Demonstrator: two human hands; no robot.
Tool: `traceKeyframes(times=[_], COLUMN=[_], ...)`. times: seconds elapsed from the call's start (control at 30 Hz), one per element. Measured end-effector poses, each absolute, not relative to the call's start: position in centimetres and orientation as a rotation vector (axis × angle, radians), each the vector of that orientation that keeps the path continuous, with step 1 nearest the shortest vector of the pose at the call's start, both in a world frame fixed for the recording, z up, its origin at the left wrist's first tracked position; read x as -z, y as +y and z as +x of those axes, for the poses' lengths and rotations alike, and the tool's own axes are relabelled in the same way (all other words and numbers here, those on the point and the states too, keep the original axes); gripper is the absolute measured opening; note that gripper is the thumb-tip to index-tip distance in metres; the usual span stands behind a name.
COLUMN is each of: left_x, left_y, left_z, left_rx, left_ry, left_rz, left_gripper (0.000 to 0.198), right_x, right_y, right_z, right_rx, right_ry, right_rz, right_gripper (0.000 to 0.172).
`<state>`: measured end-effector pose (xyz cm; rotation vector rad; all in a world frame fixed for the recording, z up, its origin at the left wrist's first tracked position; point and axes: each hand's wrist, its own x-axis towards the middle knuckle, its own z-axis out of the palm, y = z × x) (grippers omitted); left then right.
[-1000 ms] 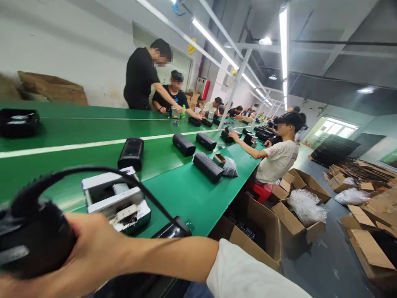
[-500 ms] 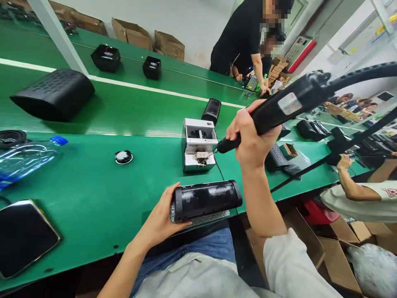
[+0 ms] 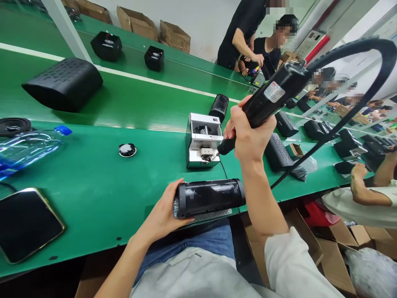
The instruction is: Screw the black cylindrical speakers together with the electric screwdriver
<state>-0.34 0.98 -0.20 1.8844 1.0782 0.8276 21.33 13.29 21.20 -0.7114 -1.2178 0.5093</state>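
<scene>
My right hand point(image 3: 252, 134) is wrapped round a black electric screwdriver point(image 3: 269, 97), its cable looping up and away to the right. The screwdriver's tip points down-left at the front of a silver screw feeder point(image 3: 204, 140); whether a screw sits on the bit is too small to tell. My left hand point(image 3: 166, 209) grips the left end of a black speaker point(image 3: 211, 198) with a perforated front. This speaker lies on its side at the table's near edge, on what looks like bubble wrap point(image 3: 214, 214).
Left of the feeder lie a small round part point(image 3: 127, 150), a plastic bottle point(image 3: 31, 149) and a phone point(image 3: 31, 223). Black speaker housings point(image 3: 63, 85) stand on the green belt. People work at the far side and right. Cardboard boxes point(image 3: 338, 260) sit low right.
The view has shifted slightly, so the bench things sit a little further right. Both hands keep their holds, and the screwdriver stays by the feeder's front. Across the belt, a standing person's arm has moved.
</scene>
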Motion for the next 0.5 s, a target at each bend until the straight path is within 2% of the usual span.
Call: traceKeyframes(times=[0.2, 0.5], left_x=[0.2, 0.1], left_y=[0.8, 1.0], left_z=[-0.4, -0.4], left_rx=[-0.849, -0.844], left_ry=[1.044, 1.077], left_rz=[1.897, 1.888], left_gripper=[0.110, 0.104], right_x=[-22.9, -23.1], right_y=[9.2, 8.4], right_z=[21.4, 19.8], right_rx=[-0.703, -0.846], right_ry=[-1.215, -1.206], right_rz=[-0.706, -0.627], right_gripper=[0.016, 0.013])
